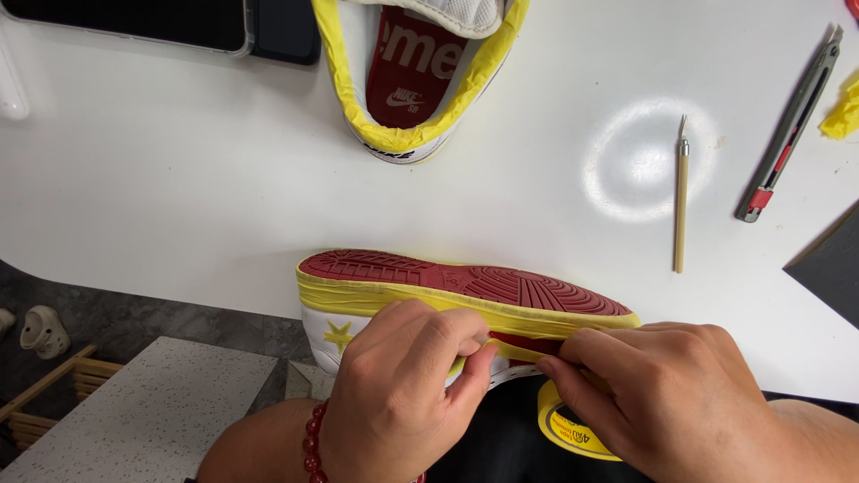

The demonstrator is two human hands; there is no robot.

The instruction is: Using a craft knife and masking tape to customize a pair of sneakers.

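Sneaker (pixel 407 291) sits lower centre of frame, tipped on its side at the near edge of the white bench (pixel 179 179), red outsole facing up and away. Yellow masking tape strip (pixel 376 300) runs along the midsole edge. White upper with a yellow star shows at lower left of the shoe.

Left hand (pixel 403 394): closed in a pinch, thumb and fingertips on the tape at the sole edge, mid-shoe. Red bead bracelet (pixel 313 447) on that wrist. Right hand (pixel 671 402): fingers curled, pressing or pinching the tape just right of the left hand. Both touch the shoe; neither is open.

Tape roll (pixel 568 429) sits below the right hand, partly hidden.

Handling, my read: shoe is light, sole stiff rubber, upper softer and gives under pressure. Best held by the midsole or heel. Tape is thin, tears and creases easily, so grip near the free end.

Upper centre: second sneaker (pixel 420 80), collar taped yellow, red insole visible. Right side: thin craft knife (pixel 681 197), then a utility knife (pixel 792 125) near the right edge. Yellow tape scrap (pixel 843 112) far right. Dark phone (pixel 152 22) upper left.
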